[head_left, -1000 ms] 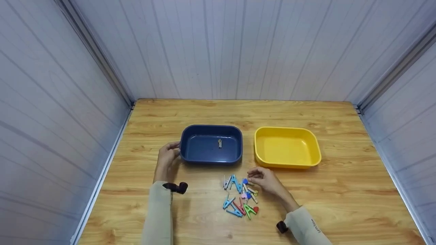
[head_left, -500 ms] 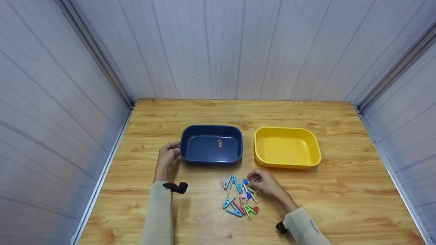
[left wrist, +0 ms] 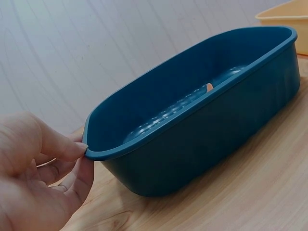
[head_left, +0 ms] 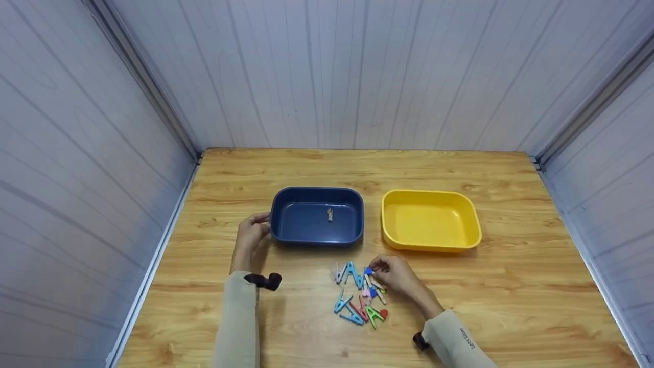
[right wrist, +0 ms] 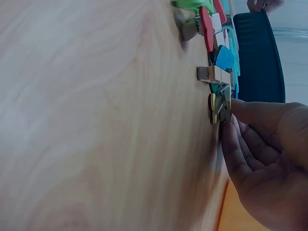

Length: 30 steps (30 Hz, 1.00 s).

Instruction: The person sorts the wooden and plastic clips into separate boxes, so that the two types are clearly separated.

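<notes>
My left hand pinches the left rim of a dark blue plastic basin, thumb on top of the edge. One small wooden clothespin lies inside the basin. At the upper right edge of a loose pile of clothespins, my right hand pinches a small wooden clothespin between thumb and forefinger. A blue heart shows at those fingertips in the head view. Other pins in the pile are light blue, red, green and plain wood, some with hearts.
A yellow basin stands right of the blue one, just beyond my right hand. The wooden table is bounded by pale panel walls at the back and both sides.
My right fingertips have come down slightly and closed on the clothespin, whose blue heart has shifted up a little. The left hand and both basins have stayed put.
</notes>
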Each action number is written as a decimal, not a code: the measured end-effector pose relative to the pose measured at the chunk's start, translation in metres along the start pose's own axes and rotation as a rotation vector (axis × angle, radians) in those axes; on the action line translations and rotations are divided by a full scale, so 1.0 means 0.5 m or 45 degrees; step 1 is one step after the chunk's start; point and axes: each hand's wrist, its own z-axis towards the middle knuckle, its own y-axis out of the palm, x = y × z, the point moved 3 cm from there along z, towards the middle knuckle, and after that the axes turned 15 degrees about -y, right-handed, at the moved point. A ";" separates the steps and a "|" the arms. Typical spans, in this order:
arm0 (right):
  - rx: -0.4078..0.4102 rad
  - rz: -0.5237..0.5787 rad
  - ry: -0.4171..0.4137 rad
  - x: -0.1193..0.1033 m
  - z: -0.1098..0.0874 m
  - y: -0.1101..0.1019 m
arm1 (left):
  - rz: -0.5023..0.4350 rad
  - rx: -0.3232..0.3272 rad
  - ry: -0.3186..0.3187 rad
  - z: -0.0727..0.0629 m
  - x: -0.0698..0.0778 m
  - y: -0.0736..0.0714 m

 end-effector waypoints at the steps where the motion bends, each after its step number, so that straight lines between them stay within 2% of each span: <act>1: 0.001 0.001 0.000 0.001 0.000 0.000 | -0.006 -0.002 0.003 0.001 0.000 0.000; 4: 0.010 0.031 0.027 0.006 0.000 0.000 | -0.040 -0.006 -0.001 0.004 -0.001 0.001; 8: 0.052 0.143 0.095 0.015 -0.002 -0.003 | -0.067 -0.008 -0.021 0.006 -0.004 0.002; 14: 0.100 0.433 0.216 0.023 -0.004 -0.005 | -0.086 -0.017 -0.032 0.002 -0.002 0.002; 17: 0.130 0.538 0.251 0.022 -0.003 -0.007 | -0.058 -0.018 -0.005 0.000 0.001 0.003; 23: 0.168 0.599 0.264 0.018 0.000 -0.010 | 0.104 0.039 0.132 0.004 0.006 0.001; 30: 0.160 0.626 0.275 0.015 0.004 -0.018 | 0.098 0.042 0.128 0.005 0.007 0.000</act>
